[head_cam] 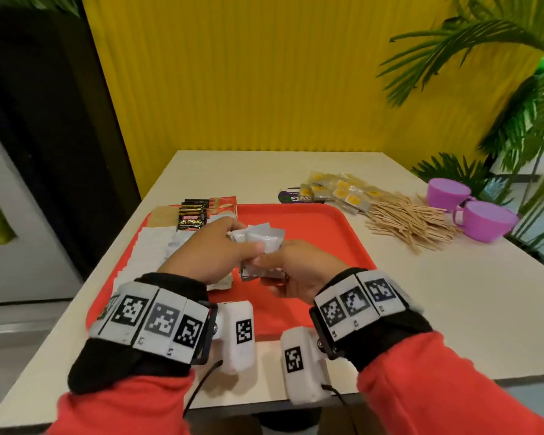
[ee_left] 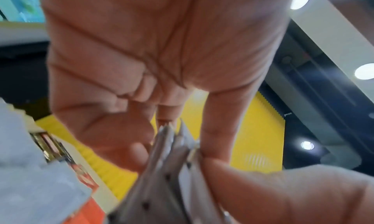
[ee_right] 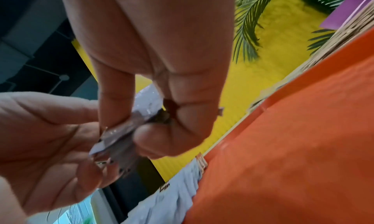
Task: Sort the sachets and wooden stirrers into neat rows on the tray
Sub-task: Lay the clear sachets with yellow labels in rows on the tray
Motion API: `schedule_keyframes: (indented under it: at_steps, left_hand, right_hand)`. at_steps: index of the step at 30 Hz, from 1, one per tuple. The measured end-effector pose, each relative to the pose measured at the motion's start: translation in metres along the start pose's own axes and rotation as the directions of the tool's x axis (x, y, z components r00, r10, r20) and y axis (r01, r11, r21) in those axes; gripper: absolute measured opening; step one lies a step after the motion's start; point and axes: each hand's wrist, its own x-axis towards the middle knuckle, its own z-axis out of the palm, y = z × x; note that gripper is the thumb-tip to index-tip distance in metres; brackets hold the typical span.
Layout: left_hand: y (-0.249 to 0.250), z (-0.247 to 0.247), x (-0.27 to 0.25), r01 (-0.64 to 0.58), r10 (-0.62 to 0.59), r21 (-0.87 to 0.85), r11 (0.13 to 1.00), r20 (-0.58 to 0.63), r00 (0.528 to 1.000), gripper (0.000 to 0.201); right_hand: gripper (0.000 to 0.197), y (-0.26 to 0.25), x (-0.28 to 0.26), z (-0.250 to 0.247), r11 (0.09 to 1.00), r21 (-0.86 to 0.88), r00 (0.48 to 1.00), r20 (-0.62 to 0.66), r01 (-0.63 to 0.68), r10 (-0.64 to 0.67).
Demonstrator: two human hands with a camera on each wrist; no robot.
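Both hands hold a small stack of white sachets above the middle of the red tray. My left hand pinches the stack's upper part between thumb and fingers. My right hand grips its lower end from the right. The left wrist view shows the white sachets edge-on between thumb and fingers; in the right wrist view the white sachets sit between both hands. On the tray's left lie rows of white sachets, black sachets and red-white sachets. Wooden stirrers are heaped on the table, right of the tray.
Yellow-labelled sachets lie in a loose pile behind the stirrers, beside a dark round coaster. Two purple cups stand at the table's right edge, near a leafy plant. A yellow wall runs behind the table.
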Motion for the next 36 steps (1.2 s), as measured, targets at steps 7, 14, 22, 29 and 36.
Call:
schedule_keyframes:
  at_steps: [7,14,22,29,36]
  left_hand:
    - [-0.028,-0.030,-0.005,0.117,-0.118,0.087,0.989,0.010,0.993,0.033]
    - [-0.032,-0.036,-0.008,0.133,-0.138,0.200,0.971,0.016,0.990,0.040]
    - [-0.039,-0.045,-0.014,0.148,-0.141,0.215,0.965,-0.045,0.989,0.038]
    - [-0.041,-0.048,-0.025,0.176,-0.171,0.213,0.961,-0.040,0.984,0.034]
    - [-0.036,-0.047,-0.034,0.261,-0.266,0.124,0.957,0.023,0.964,0.022]
  right_hand:
    - [0.021,0.004,0.029,0.036,0.950,-0.283,0.988,-0.112,-0.129,0.101]
    - [0.026,0.001,0.028,0.052,0.820,-0.519,0.969,-0.167,-0.242,0.180]
    - [0.021,0.006,0.021,0.058,0.726,-0.645,0.971,-0.186,-0.237,0.152]
    - [0.014,0.006,0.010,0.060,0.662,-0.723,0.980,-0.159,-0.195,0.116]
    - [0.014,0.009,0.004,0.060,0.588,-0.789,0.983,-0.166,-0.176,0.071]
